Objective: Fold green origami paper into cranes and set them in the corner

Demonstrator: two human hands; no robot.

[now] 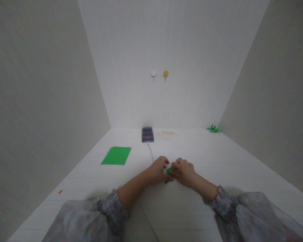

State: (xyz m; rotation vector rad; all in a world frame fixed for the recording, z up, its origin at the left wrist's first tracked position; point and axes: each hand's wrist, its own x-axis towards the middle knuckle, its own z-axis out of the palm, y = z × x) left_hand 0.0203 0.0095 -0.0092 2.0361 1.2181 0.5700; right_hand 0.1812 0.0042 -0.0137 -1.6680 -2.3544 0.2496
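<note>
A small piece of folded green paper (pixel 168 170) lies on the white table between my two hands. My left hand (pixel 158 170) has its thumb pressed on the lower part of the paper, its other fingers curled above it. From the other side, my right hand (pixel 183 170) grips the paper with bent fingers close together. Part of the paper is hidden under the fingers. To the left lies a stack of square green paper sheets (pixel 116 156).
A dark pixelated device (pixel 147 134) stands near the back wall, and a white cable (pixel 146 215) runs from it under my left arm. Folded green paper pieces (pixel 213 128) sit at the back right corner. A small orange scrap (pixel 60 191) lies at the left edge. Two hooks (pixel 166 74) hang on the wall.
</note>
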